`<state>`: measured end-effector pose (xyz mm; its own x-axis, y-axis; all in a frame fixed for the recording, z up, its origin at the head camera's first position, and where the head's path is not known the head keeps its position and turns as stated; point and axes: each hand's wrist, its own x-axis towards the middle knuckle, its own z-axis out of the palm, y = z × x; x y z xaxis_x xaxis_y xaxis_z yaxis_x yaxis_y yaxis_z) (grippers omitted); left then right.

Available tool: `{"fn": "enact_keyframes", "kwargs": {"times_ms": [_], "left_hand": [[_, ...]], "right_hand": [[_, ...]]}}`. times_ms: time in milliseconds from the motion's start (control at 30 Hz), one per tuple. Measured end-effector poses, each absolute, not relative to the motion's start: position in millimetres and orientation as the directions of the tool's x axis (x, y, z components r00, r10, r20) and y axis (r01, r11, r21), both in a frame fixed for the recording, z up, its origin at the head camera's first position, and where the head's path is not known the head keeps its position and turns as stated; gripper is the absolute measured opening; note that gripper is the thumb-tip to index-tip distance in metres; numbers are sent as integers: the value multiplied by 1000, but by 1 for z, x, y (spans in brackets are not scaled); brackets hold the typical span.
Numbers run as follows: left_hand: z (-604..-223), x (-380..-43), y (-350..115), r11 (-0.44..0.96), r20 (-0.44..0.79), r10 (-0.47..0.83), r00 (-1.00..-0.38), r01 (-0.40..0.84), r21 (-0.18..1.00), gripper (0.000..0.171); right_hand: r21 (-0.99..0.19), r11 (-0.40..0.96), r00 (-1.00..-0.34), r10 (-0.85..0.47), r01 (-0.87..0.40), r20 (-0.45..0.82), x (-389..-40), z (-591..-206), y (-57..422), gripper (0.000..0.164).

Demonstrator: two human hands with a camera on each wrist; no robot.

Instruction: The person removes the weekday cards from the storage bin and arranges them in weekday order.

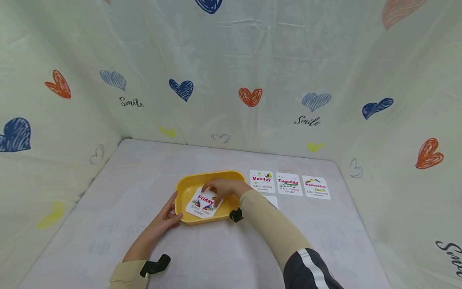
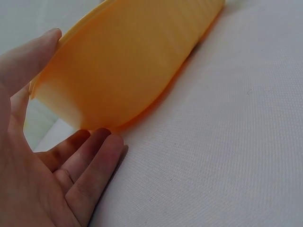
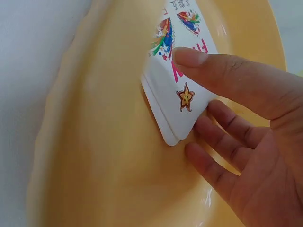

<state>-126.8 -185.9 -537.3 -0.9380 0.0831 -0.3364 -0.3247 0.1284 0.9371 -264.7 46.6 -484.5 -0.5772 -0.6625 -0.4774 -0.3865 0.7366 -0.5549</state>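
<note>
A yellow tray [image 1: 228, 208] lies on the table, with a Friday card [image 1: 201, 203] on top of at least one more card inside it. My right hand [image 1: 226, 188] reaches into the tray from the right and pinches the Friday card at its star corner. The thumb [image 3: 218, 71] presses on the printed face, while several fingers bend at the card's edge; the index finger is hidden. At the tray's left end, my left hand [image 1: 164, 220] holds the corner, its thumb [image 2: 35, 54] at the rim and other fingertips [image 2: 111, 142] low against the outer wall.
Right of the tray, a Monday card [image 1: 261, 182], a Tuesday card [image 1: 289, 184] and a Wednesday card [image 1: 316, 188] lie in a row. Below Monday, another white card [image 1: 273, 200] is mostly hidden by the right forearm. A heart-printed curtain [image 1: 216, 60] surrounds the white table [image 1: 202, 257].
</note>
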Motion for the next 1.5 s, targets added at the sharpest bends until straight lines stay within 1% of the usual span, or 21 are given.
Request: {"fn": "enact_keyframes", "kwargs": {"times_ms": [133,200,267,500,667,867,1033,1333,1500], "left_hand": [[-539,-126,-186,128,-308,101,-946,-295,947,88],[-540,-125,-187,131,-275,113,-955,-260,957,87],[-539,-124,-187,130,-268,117,-956,-253,959,87],[-535,-126,-186,143,-345,89,-935,-331,933,88],[-537,-127,-186,139,-330,94,-939,-316,938,88],[-537,-126,-186,131,-337,96,-937,-323,937,88],[-537,-126,-188,129,-339,101,-935,-326,937,88],[-537,-126,-187,149,-356,81,-931,-341,928,88],[-538,-127,-187,153,-363,76,-929,-349,925,89]], "right_hand": [[-611,725,-570,-661,-318,-487,-266,-486,45,53],[-627,719,-567,-663,-300,-489,-266,-485,45,51],[-640,710,-563,-670,-293,-484,-265,-485,44,48],[-666,685,-545,-693,-295,-472,-263,-481,38,41],[-663,686,-535,-697,-300,-478,-262,-480,35,39],[-650,704,-547,-677,-285,-493,-261,-482,32,37],[-614,721,-562,-667,-322,-489,-259,-486,29,41],[-542,731,-579,-671,-415,-463,-257,-497,23,63],[-507,735,-584,-672,-451,-455,-257,-497,19,65]]}}
